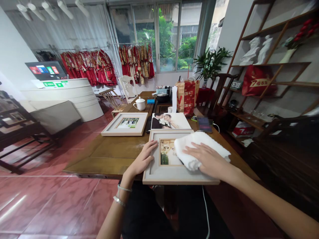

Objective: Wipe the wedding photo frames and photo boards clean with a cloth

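A light wooden picture frame (156, 174) with a wide pale mat and a small photo lies flat at the table's near edge, jutting slightly past it. My left hand (144, 157) grips its left side, fingertips on the upper face. On the right half of the frame is a folded white cloth (216, 146). My right hand (205, 157) holds this cloth down against the frame, its fingers stretched across the fabric. The cloth hides part of the photo and the frame's upper right corner.
Behind lie a second framed picture (109, 127) and a couple's photo print (183, 121). On the wooden table (99, 162) also stand a white lidded cup (140, 104), a red-and-tan paper bag (186, 98) and a phone (204, 124) with a cable. Dark chairs flank the table.
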The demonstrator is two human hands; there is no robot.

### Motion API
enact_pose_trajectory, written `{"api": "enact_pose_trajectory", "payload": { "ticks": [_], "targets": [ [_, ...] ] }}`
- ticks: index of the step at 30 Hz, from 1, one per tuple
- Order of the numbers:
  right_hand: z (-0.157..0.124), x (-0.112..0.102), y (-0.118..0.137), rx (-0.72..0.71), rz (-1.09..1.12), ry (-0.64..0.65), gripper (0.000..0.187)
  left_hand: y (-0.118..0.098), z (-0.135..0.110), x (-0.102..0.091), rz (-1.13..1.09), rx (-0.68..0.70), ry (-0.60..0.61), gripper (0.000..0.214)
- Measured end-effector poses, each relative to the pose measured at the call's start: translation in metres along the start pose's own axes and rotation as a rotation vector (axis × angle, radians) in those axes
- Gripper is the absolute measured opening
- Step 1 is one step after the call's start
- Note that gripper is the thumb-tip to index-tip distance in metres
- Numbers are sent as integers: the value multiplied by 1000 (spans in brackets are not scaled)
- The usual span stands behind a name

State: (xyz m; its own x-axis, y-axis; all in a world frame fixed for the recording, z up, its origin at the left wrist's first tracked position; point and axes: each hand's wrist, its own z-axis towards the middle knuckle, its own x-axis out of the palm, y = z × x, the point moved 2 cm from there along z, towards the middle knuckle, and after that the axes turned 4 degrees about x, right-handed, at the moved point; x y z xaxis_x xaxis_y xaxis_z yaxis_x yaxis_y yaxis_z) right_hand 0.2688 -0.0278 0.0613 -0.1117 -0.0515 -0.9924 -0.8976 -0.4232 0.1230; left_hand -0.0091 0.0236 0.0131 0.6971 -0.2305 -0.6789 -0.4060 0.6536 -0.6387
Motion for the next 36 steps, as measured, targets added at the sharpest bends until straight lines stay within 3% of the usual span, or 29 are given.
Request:
{"api": "enact_pose_trajectory", "payload": {
  "ticks": [5, 9, 13, 17, 20, 23, 26, 31, 33, 36],
  "targets": [
    [58, 2, -25, 204, -70, -125, 75, 0, 0, -1, -21, -14, 3, 56],
    [73, 6, -6, 177, -48, -110, 72, 1, 0, 0, -26, -33, -9, 52],
    [53, 8, 38, 10, 30, -11, 74, -1, -1, 2, -62, -95, -45, 46],
    [25, 5, 80, -291, 247, 76, 76, -4, -1, 3, -139, -173, -86, 52],
    [10, 1, 94, -472, 286, 102, 81, -3, 0, 3, -175, -193, -96, 56],
    [-4, -5, 92, -549, 271, 173, 86, -2, 1, 3, -140, -149, -77, 51],
    [-23, -13, 81, -483, 247, 209, 87, -1, 1, 3, -87, -78, -48, 51],
    [-51, -16, 46, -142, 130, 190, 90, 0, 0, 1, -81, -39, -26, 51],
    [-49, -12, 25, -21, 64, 168, 85, 0, -1, 1, -79, -36, -22, 53],
    [-22, -4, -6, 65, -22, 75, 84, 0, -2, 0, -78, -40, -19, 54]
  ]
}}
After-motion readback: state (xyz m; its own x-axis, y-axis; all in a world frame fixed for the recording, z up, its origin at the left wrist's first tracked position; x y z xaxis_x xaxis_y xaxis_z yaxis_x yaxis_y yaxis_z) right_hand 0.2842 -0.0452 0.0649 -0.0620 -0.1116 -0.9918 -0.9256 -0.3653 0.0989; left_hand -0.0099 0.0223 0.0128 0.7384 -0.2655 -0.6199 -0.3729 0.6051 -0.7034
